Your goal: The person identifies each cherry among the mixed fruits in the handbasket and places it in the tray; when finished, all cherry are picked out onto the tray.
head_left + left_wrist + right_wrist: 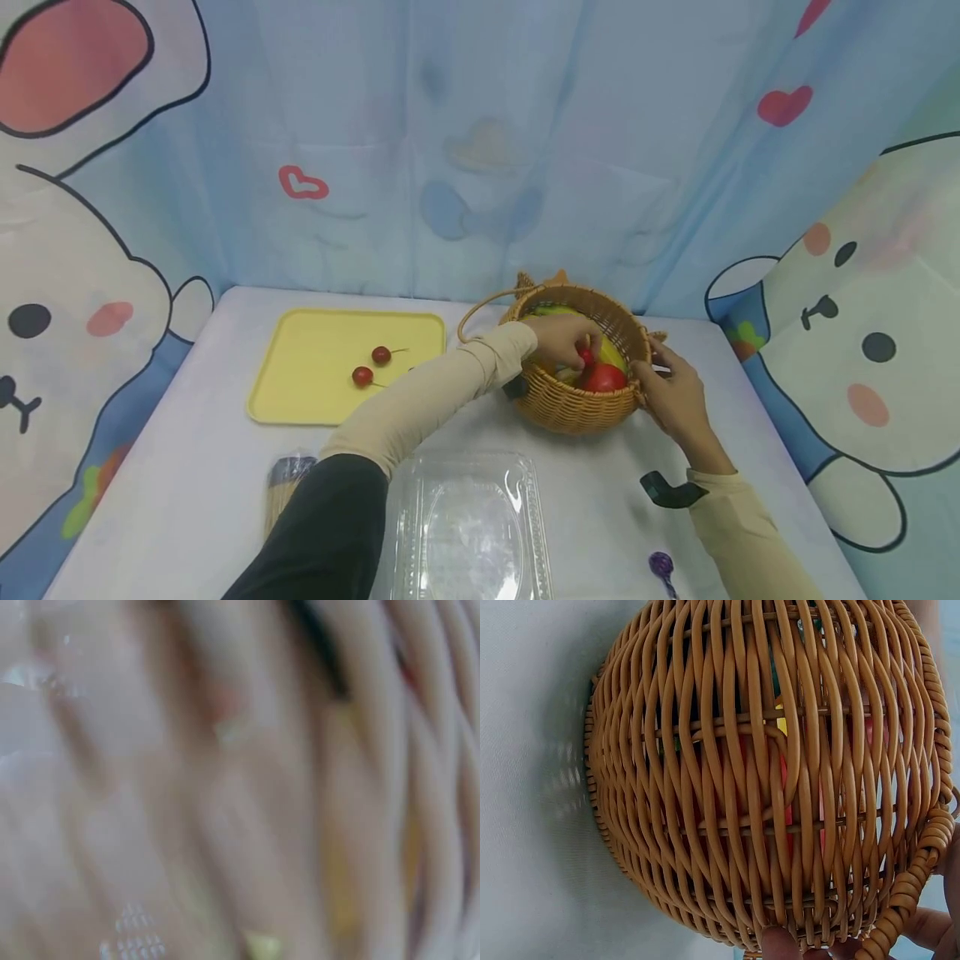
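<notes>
A round wicker basket (577, 412) holds toy-like fruit, among them a red round fruit (604, 378) and a yellow one (612, 354). My left hand (562, 337) reaches over the near-left rim into it, fingertips curled around a small red fruit (586, 357) whose exact kind is partly hidden by the fingers. At the basket's right side my right hand (675, 396) grips the rim by the handle joint. The right wrist view shows the woven wall (765, 772) close up, with fingers (780, 943) at its lower edge. Weave strands (375, 750) blur across the left wrist view.
Left of the basket lies a yellow tray (300, 358) with two cherries (362, 377) on it. In front are a clear plastic container (472, 525) and a bundle of thin sticks (281, 492), partly behind the left sleeve. A purple-wrapped lollipop (662, 565) lies near the right forearm.
</notes>
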Tool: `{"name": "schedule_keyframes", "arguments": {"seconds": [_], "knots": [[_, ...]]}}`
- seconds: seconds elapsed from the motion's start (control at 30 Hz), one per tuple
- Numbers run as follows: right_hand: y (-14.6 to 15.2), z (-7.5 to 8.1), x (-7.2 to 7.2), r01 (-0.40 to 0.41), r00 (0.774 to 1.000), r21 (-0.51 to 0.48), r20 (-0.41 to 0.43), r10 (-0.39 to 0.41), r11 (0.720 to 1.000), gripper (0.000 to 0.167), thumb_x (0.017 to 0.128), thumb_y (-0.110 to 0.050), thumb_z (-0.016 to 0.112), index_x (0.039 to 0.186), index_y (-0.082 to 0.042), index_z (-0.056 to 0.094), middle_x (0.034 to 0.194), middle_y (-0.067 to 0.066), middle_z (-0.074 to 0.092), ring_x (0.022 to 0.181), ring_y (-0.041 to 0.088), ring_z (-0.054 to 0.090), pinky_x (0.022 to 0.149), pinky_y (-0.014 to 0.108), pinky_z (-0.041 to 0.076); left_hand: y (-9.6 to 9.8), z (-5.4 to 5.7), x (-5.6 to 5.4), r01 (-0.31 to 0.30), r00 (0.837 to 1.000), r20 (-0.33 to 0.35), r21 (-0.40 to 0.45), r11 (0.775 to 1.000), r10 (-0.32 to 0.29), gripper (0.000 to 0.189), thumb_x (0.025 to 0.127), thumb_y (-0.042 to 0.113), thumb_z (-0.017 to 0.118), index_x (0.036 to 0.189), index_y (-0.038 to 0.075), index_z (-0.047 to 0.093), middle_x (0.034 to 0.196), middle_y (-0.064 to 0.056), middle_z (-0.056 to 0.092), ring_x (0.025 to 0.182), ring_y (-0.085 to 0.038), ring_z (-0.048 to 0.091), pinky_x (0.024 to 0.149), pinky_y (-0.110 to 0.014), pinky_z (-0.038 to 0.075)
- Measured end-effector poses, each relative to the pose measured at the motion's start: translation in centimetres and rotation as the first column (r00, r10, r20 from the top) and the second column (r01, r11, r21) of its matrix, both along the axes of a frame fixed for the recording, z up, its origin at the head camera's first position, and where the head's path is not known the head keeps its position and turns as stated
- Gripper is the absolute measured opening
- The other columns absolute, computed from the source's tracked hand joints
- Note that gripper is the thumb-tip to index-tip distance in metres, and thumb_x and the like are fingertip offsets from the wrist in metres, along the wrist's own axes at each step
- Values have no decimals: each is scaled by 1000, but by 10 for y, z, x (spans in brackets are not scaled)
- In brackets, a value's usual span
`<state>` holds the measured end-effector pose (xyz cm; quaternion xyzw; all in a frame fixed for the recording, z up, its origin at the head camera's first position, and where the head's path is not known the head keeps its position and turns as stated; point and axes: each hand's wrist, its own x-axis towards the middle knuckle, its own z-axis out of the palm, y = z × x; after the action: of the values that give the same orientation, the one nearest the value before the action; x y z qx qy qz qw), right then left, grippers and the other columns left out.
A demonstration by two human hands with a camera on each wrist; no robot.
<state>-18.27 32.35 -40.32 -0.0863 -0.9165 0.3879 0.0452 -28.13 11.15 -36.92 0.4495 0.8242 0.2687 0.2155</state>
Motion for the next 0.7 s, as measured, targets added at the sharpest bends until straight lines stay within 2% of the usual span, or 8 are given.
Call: {"name": "schedule_keyframes", "arguments": {"seconds": [0.1, 0.2, 0.33, 0.4, 0.47, 0.57, 0.6, 0.7], "knots": [[0, -1, 0, -1, 1000, 6, 2, 1, 1000, 64, 101, -36, 48, 157, -11, 28, 142, 32, 46, 124, 48, 53, 87, 56, 53, -15, 8, -1, -42, 999, -7, 97, 994, 43, 20, 94, 12, 66, 114, 12, 63, 107, -1, 68, 88, -10, 63, 68, -21, 46], [0, -2, -1, 0, 1000, 11, 8, 0, 1000, 65, 101, -37, 47, 157, -11, 28, 143, 32, 46, 124, 48, 53, 87, 56, 53, -38, 15, 0, -99, 995, 0, 172, 980, 101, 20, 93, 14, 68, 113, 14, 63, 109, -3, 70, 91, -11, 64, 74, -22, 49], [1, -1, -1, 2, 1000, 28, -1, -2, 1000, 64, 101, -37, 47, 157, -11, 29, 142, 32, 47, 123, 48, 54, 86, 56, 55, -76, 23, 3, -200, 980, 45, 286, 937, 195, 21, 91, 13, 71, 111, 12, 64, 112, -7, 69, 102, -14, 65, 87, -24, 51], [2, -1, -2, 3, 1000, 32, -6, -3, 999, 64, 101, -37, 47, 157, -11, 29, 141, 32, 48, 122, 47, 54, 85, 55, 56, -96, 24, 4, -266, 964, 75, 352, 897, 257, 23, 89, 11, 72, 110, 10, 64, 111, -8, 69, 103, -16, 67, 92, -25, 51], [1, -1, -2, 3, 1000, 21, -5, -2, 1000, 64, 101, -36, 48, 157, -12, 29, 141, 31, 48, 123, 47, 54, 84, 55, 56, -119, 21, 5, -335, 941, 113, 411, 848, 318, 23, 88, 9, 73, 109, 8, 64, 109, -9, 70, 102, -18, 68, 92, -27, 53], [0, -1, -2, 3, 1000, 9, 6, -3, 1000, 65, 100, -37, 47, 157, -13, 28, 143, 31, 46, 124, 47, 53, 84, 55, 55, -153, 9, 8, -424, 903, 144, 457, 782, 405, 22, 87, 8, 74, 107, 6, 65, 108, -10, 71, 100, -20, 69, 91, -31, 54], [0, 0, -2, 5, 1000, 10, 9, -5, 1000, 65, 100, -37, 47, 157, -13, 28, 143, 31, 46, 125, 47, 53, 85, 55, 55, -164, 5, 9, -449, 889, 144, 455, 769, 435, 21, 88, 8, 74, 107, 7, 65, 107, -9, 71, 100, -20, 69, 91, -33, 54], [-1, 0, -2, 11, 1000, 9, 15, -12, 1000, 65, 101, -37, 46, 158, -13, 28, 144, 31, 45, 125, 48, 52, 84, 55, 55, -196, -14, 13, -517, 849, 137, 418, 747, 511, 20, 88, 11, 74, 107, 7, 66, 108, -9, 71, 100, -22, 69, 91, -36, 54]]}}
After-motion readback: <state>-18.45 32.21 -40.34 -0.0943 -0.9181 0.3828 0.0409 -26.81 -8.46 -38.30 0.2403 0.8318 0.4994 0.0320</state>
